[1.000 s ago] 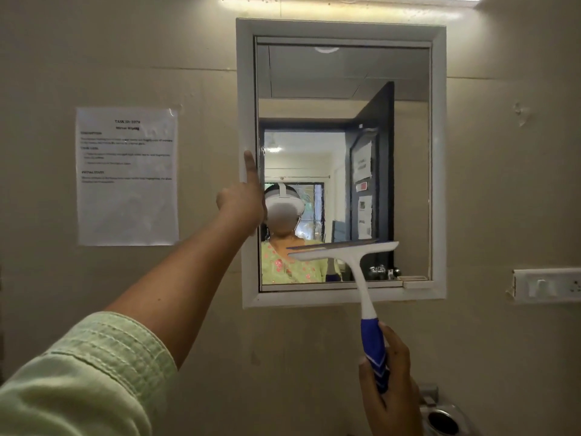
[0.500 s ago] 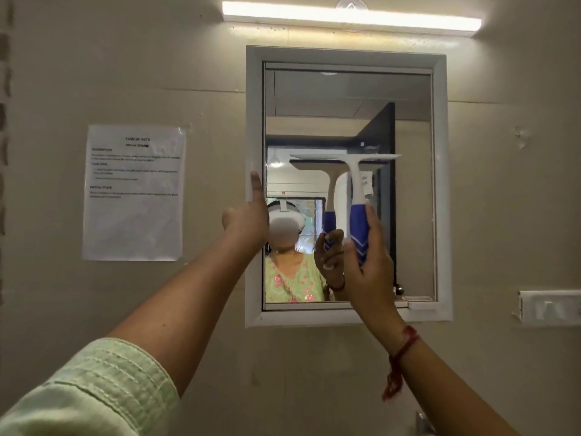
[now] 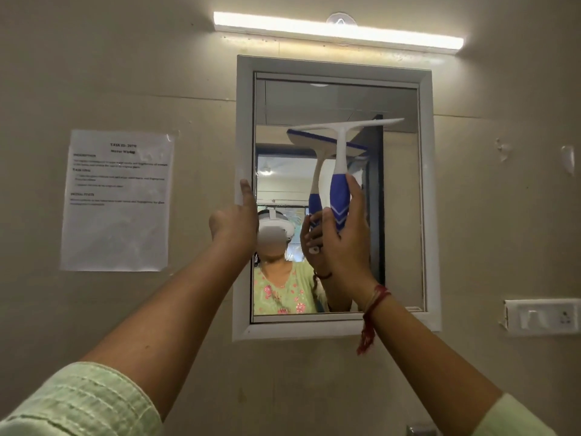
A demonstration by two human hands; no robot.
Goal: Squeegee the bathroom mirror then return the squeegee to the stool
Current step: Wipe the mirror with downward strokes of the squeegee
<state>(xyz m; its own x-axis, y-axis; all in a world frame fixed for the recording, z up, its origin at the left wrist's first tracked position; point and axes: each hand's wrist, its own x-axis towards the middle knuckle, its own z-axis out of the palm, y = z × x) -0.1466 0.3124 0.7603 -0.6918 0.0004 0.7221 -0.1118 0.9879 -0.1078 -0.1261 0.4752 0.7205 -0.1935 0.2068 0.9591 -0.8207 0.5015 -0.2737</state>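
Note:
A white-framed mirror [image 3: 399, 196] hangs on the beige wall. A squeegee [image 3: 341, 152] with a white blade and a blue and white handle stands upright in front of the glass, its blade level in the mirror's upper half. My right hand [image 3: 345, 243] is shut on its handle. My left hand [image 3: 234, 221] rests at the mirror's left frame edge, thumb raised along the frame, other fingers curled. The glass reflects the squeegee, my hand and a person in a green top. The stool is out of view.
A tube light [image 3: 338, 31] glows above the mirror. A printed paper sheet [image 3: 118, 199] is taped to the wall at the left. A white switch plate [image 3: 542, 316] sits on the wall at the right.
My right hand has lifted the squeegee from below the mirror's bottom edge up to the upper half of the glass. The view has tilted upward. My left hand stays at the frame.

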